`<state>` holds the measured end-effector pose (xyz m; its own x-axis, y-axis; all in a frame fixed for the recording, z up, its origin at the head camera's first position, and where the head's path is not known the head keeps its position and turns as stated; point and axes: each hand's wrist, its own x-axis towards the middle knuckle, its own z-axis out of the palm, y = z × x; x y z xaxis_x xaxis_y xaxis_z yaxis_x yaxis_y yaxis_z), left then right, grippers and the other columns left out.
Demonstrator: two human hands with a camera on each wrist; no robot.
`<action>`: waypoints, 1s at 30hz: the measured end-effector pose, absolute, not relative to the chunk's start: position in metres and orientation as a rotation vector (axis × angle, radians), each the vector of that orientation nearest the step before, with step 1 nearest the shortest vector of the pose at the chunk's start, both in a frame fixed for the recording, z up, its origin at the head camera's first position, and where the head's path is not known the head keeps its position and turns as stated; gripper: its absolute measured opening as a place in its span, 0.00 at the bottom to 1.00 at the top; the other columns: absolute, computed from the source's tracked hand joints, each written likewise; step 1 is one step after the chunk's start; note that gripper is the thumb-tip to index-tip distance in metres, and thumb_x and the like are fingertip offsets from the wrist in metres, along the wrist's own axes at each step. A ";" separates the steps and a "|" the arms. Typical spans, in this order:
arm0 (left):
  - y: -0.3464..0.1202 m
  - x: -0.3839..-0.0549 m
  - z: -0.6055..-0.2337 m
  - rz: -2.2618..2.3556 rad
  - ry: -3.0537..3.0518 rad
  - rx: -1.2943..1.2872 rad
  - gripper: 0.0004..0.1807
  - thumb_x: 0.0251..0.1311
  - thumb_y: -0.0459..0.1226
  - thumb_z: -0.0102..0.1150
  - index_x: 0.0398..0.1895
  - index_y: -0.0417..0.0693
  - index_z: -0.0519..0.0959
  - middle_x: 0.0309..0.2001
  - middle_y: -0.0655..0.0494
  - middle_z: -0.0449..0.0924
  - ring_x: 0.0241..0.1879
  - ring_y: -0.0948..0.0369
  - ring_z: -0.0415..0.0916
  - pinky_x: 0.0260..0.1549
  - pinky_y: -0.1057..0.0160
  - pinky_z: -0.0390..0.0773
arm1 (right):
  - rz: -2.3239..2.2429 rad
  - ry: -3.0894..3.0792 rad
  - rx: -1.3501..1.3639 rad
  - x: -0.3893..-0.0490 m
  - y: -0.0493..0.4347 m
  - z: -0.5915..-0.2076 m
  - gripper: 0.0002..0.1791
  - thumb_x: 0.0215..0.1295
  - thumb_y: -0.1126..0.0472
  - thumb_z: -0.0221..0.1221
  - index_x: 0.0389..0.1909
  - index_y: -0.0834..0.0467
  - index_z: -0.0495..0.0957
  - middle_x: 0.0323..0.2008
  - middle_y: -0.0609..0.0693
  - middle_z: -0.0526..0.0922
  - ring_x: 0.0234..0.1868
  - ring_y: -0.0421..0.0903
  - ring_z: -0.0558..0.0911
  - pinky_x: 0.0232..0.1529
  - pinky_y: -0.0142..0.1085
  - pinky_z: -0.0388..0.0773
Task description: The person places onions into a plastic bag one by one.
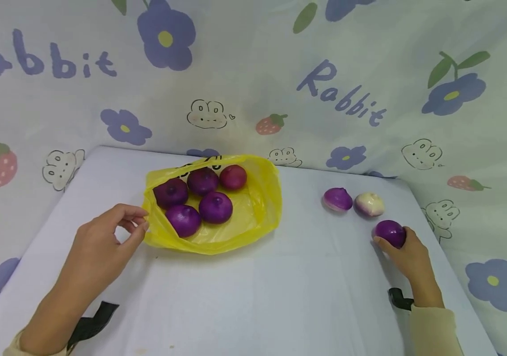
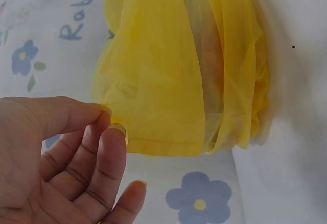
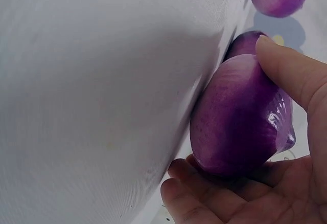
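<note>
Both arms reach forward and stand well apart. The left forearm [image 1: 51, 319] slants up and inward from a beige sleeve [image 1: 24, 347]; its hand, the left hand [image 1: 104, 247], shows its back to the head camera. In the left wrist view the thumb [image 2: 64, 114] meets a fingertip in a pinch, while the other fingers [image 2: 104, 168] bend loosely, the lowest one set apart. The right forearm [image 1: 429, 294], sleeved likewise, leans slightly inward. The right hand [image 1: 406, 257] grips, its thumb opposite its curved fingers.
</note>
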<state>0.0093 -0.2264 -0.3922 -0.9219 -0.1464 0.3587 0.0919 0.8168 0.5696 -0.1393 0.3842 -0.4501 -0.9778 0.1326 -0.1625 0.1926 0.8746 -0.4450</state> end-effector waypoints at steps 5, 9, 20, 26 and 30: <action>-0.225 0.008 -0.389 -0.834 -2.606 0.046 0.14 0.63 0.29 0.70 0.51 0.46 0.82 0.36 0.54 0.84 0.36 0.56 0.74 0.26 0.71 0.67 | -0.711 2.898 0.293 -0.136 0.384 -0.448 0.62 0.70 0.30 0.57 0.76 0.79 0.44 0.69 0.83 0.60 0.66 0.79 0.67 0.61 0.70 0.69; -0.224 0.008 -0.389 -0.840 -2.605 0.053 0.13 0.64 0.30 0.69 0.51 0.46 0.82 0.36 0.54 0.84 0.36 0.57 0.74 0.26 0.71 0.67 | -0.712 2.904 0.292 -0.135 0.382 -0.445 0.63 0.70 0.28 0.57 0.77 0.78 0.44 0.69 0.83 0.60 0.66 0.79 0.67 0.61 0.70 0.69; -0.225 0.008 -0.388 -0.840 -2.587 0.025 0.14 0.63 0.29 0.69 0.50 0.47 0.82 0.36 0.54 0.84 0.35 0.57 0.72 0.24 0.71 0.66 | -0.730 2.961 0.219 -0.131 0.373 -0.431 0.64 0.69 0.29 0.58 0.77 0.77 0.44 0.69 0.83 0.60 0.66 0.79 0.67 0.63 0.70 0.67; -0.225 0.009 -0.387 -0.842 -2.594 0.033 0.14 0.64 0.29 0.69 0.51 0.47 0.82 0.36 0.54 0.84 0.35 0.57 0.72 0.24 0.71 0.66 | -0.732 2.995 0.165 -0.125 0.361 -0.419 0.63 0.69 0.30 0.60 0.77 0.77 0.45 0.69 0.83 0.61 0.66 0.80 0.67 0.62 0.71 0.66; -0.224 0.010 -0.387 -0.847 -2.610 0.045 0.14 0.64 0.30 0.69 0.51 0.47 0.82 0.37 0.53 0.84 0.36 0.56 0.73 0.24 0.71 0.67 | -0.752 3.013 0.141 -0.119 0.350 -0.409 0.63 0.68 0.30 0.62 0.77 0.76 0.45 0.67 0.83 0.63 0.64 0.80 0.69 0.60 0.71 0.69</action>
